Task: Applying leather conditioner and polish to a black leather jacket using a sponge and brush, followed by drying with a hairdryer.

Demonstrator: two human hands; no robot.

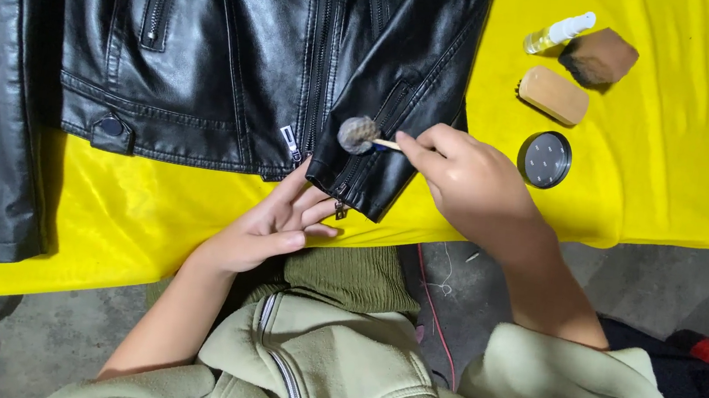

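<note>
My right hand (470,180) pinches a dauber (359,135) on the jacket cuff (366,174); my left hand (277,222), open and flat, pins the cuff's edge. If that hand slips, the sleeve could slide and polish smear.

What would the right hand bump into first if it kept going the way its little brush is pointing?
The right hand points its small round brush leftward; the tuft already sits over the black jacket's sleeve cuff, so it would meet that first, then probably the jacket's front zipper.
</note>
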